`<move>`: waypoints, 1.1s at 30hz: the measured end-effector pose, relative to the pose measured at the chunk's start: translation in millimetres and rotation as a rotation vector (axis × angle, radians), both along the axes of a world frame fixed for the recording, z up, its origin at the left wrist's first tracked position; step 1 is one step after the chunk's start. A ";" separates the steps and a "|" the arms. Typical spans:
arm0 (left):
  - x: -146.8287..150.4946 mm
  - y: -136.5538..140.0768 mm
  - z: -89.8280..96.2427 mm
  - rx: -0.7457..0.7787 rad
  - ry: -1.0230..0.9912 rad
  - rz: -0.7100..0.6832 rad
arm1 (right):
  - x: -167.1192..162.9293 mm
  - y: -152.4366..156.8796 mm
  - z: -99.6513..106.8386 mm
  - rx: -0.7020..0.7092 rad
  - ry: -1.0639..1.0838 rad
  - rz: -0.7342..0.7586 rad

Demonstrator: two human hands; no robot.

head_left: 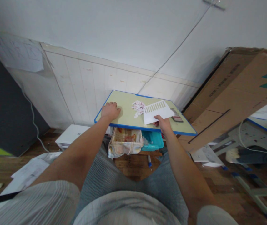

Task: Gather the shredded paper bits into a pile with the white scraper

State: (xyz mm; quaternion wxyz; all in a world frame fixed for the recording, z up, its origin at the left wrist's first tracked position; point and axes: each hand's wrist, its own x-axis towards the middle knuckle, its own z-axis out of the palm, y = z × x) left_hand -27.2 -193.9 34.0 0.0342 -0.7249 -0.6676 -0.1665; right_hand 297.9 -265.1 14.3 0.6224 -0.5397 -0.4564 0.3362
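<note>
My right hand (163, 125) grips the lower edge of a white card (158, 116), thumb on top and fingers underneath. A row of narrow yellowish slots runs along the card's upper part. Its right corner reaches over a blurred dark rectangular item (177, 117). A small heap of white and pinkish paper scraps (137, 106) lies on the desk at the card's left. My left hand (110, 110) rests on the left part of the pale green desk (126, 118), fingers apart and slightly bent, with nothing in it.
Under the blue-edged desktop sit a cloth-lined basket (125, 147) and a turquoise bin (152, 142). A large cardboard box (224, 90) leans at the right. At the left, a white box (71, 134) stands on the floor. Another person's leg (255, 157) shows at far right.
</note>
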 end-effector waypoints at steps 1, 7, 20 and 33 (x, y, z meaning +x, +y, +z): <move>0.1 0.1 0.1 -0.004 0.009 0.001 | 0.0 -0.4 0.1 -0.005 -0.004 0.006; 1.3 0.4 1.1 -0.015 0.021 0.012 | 2.5 0.3 -0.2 -0.007 -0.002 0.001; -0.6 3.6 -2.4 -0.008 0.005 0.002 | 6.4 3.4 -3.6 0.037 0.084 -0.044; -0.8 1.2 -1.1 0.003 0.006 -0.004 | -31.3 27.2 4.7 -0.004 -0.093 0.074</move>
